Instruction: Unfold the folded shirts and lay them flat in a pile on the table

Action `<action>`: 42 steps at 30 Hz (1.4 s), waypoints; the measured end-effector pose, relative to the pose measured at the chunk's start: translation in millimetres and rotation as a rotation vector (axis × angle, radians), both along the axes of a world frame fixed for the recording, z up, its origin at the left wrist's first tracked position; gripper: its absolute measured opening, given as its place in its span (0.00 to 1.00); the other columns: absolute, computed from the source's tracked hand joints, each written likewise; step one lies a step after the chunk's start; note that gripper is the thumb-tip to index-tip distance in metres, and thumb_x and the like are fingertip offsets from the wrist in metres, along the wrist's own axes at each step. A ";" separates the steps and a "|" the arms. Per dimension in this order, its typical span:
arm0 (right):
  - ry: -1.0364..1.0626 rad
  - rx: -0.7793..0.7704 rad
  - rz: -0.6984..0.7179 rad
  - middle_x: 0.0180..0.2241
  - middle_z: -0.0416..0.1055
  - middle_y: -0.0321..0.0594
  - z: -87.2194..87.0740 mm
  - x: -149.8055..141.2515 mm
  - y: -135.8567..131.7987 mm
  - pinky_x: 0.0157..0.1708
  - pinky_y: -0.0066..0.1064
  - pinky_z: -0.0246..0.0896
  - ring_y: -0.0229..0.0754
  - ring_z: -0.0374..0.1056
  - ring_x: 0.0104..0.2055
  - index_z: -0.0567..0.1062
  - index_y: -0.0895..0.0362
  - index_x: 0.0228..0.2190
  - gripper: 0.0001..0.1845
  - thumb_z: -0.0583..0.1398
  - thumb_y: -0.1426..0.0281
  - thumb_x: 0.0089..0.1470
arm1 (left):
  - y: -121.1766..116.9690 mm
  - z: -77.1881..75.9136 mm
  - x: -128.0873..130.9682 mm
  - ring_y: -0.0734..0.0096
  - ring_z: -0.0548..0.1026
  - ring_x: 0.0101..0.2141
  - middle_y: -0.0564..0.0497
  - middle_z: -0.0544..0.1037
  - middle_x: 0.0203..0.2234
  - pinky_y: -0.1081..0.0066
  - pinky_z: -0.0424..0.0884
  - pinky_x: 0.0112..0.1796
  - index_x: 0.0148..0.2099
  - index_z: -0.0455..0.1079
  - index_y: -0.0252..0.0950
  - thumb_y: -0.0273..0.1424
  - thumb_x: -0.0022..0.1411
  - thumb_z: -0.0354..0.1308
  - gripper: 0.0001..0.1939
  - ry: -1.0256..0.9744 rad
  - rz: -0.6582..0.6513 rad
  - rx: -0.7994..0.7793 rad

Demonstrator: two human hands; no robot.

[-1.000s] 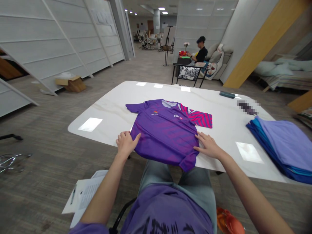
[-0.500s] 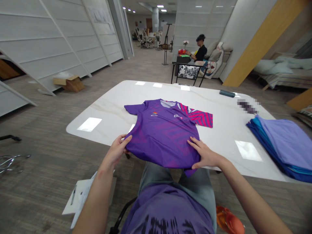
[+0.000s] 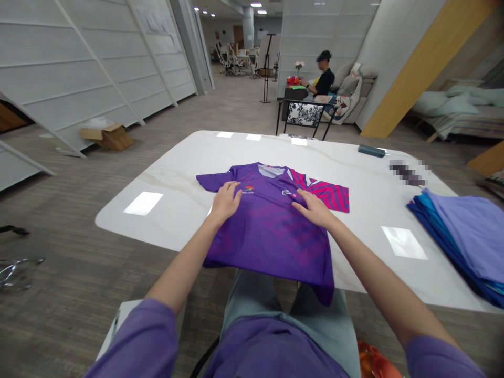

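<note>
A purple sports shirt (image 3: 268, 231) with a pink-striped right sleeve lies face up on the white table (image 3: 189, 173), its hem hanging over the near edge. My left hand (image 3: 226, 200) rests flat on the shirt's chest near the small logo. On the chest just right of centre lies my right hand (image 3: 313, 207), palm down with its fingers spread. Neither hand grips the cloth.
A stack of folded blue and lilac garments (image 3: 464, 231) sits at the table's right. A dark flat case (image 3: 371, 151) lies at the far edge. A person (image 3: 323, 79) sits on a sofa beyond a black chair (image 3: 303, 118). Papers lie on the floor at my left.
Both hands let go of the shirt's lower sides and moved forward onto its chest. The hem, lifted half a second ago, now lies flat and drapes over the table edge.
</note>
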State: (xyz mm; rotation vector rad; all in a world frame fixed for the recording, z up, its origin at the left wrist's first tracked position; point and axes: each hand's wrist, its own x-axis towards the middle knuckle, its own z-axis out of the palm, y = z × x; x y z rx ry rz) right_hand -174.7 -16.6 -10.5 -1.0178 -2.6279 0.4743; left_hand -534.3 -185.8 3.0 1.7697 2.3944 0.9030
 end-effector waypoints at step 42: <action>-0.151 0.021 -0.041 0.84 0.37 0.48 -73.6 -480.1 307.2 0.76 0.76 0.07 0.75 0.31 0.85 0.52 0.56 0.82 0.65 0.43 0.23 0.64 | 310.2 -72.0 -425.6 0.42 0.51 0.80 0.43 0.55 0.82 0.39 0.46 0.77 0.84 0.57 0.41 0.61 0.79 0.41 0.44 0.288 0.132 -0.333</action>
